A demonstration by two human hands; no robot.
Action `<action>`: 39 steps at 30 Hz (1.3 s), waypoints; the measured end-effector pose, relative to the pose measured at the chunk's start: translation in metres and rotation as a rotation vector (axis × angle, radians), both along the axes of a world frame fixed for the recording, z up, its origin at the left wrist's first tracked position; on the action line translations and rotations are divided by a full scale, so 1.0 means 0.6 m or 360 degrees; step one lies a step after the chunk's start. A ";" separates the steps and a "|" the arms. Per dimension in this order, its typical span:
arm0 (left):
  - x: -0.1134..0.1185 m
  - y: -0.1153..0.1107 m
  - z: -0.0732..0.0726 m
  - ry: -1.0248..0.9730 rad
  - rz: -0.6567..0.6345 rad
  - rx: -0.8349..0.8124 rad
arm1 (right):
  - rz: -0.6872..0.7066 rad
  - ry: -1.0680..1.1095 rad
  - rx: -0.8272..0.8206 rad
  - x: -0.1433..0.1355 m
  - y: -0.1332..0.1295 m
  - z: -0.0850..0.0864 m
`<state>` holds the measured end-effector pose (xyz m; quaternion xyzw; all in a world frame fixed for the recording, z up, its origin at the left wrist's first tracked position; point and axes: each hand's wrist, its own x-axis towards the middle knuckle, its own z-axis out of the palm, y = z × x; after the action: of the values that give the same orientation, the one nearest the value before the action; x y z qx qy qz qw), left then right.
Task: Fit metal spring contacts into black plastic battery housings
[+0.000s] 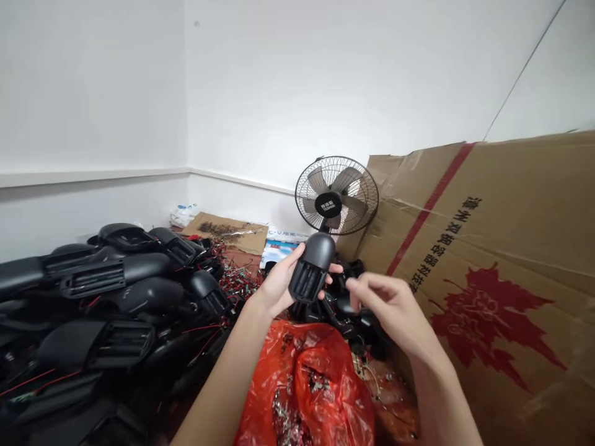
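Observation:
My left hand (279, 275) grips a black plastic housing (318, 251) with a rounded top and an open slotted compartment at its lower end. The thumb lies along its left side and fingertips show past its right edge. To the right of it, apart from the housing, my right hand (383, 300) is raised with thumb and index finger pinched and the other fingers curled. Whether something small sits in that pinch cannot be made out. Below both hands lies a red plastic bag (346, 378), its mouth open over small shiny metal bits.
Similar black housings (153, 294) with red wires are heaped on the left. Small red, green and metal parts (239, 272) lie behind them. A fan (337, 195) stands at the back. A large cardboard box (502, 248) walls off the right side.

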<state>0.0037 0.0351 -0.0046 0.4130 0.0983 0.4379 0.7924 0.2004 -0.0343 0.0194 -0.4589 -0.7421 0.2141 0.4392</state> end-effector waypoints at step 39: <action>0.026 -0.035 0.013 0.0672 0.0931 0.0737 | 0.0305 0.1162 -0.0009 -0.037 0.051 -0.027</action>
<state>0.0194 0.0142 0.0031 0.6152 0.2704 0.5606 0.4838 0.1779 -0.0039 0.0033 -0.2821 -0.5757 0.4057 0.6515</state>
